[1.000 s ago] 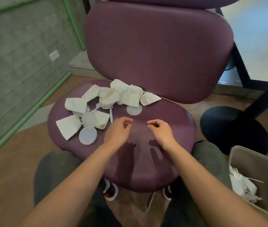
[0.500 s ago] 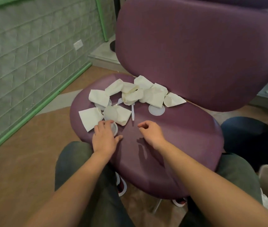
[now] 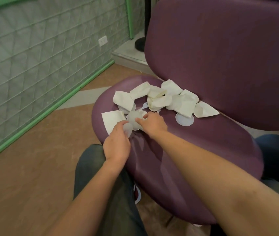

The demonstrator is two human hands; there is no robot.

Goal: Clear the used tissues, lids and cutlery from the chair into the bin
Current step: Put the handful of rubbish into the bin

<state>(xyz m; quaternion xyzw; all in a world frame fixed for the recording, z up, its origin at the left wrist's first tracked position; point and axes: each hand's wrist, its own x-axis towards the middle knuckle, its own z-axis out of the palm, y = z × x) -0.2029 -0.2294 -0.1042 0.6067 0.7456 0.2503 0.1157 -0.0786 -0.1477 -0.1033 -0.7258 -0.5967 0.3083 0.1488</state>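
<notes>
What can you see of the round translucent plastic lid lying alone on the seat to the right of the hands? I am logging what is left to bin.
The round translucent plastic lid is a thin, flat, whitish disc lying face down or up, I cannot tell which, on the purple padded chair seat. Its far edge is tucked under a folded white tissue. Neither hand touches it; the right hand is to its left.

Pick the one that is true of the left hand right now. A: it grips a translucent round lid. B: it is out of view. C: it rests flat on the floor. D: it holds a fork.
A: the left hand has its fingers curled round a translucent round lid at the chair seat's front-left edge, beside the tissues.
</notes>
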